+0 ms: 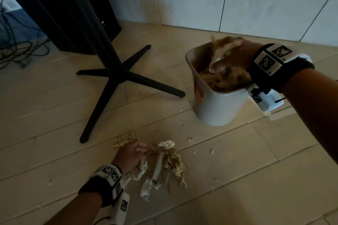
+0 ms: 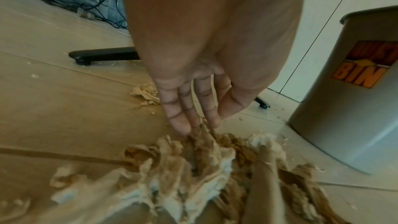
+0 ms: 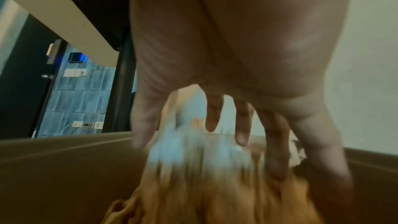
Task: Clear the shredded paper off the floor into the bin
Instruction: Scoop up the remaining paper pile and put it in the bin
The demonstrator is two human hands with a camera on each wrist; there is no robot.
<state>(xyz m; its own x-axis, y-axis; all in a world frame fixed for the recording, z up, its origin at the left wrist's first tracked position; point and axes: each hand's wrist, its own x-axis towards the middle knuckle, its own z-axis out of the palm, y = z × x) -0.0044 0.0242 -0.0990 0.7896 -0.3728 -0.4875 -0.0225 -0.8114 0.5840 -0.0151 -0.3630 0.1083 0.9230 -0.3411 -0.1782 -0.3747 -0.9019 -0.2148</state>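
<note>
Right hand, fingers spread, released blurred shreds over bin at two o'clock; left hand, fingers straight, touched floor pile.

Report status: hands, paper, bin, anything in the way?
Right hand open over bin, paper dropping. Left hand open, fingers in floor pile. Scraps scattered; table base beside pile.
</note>
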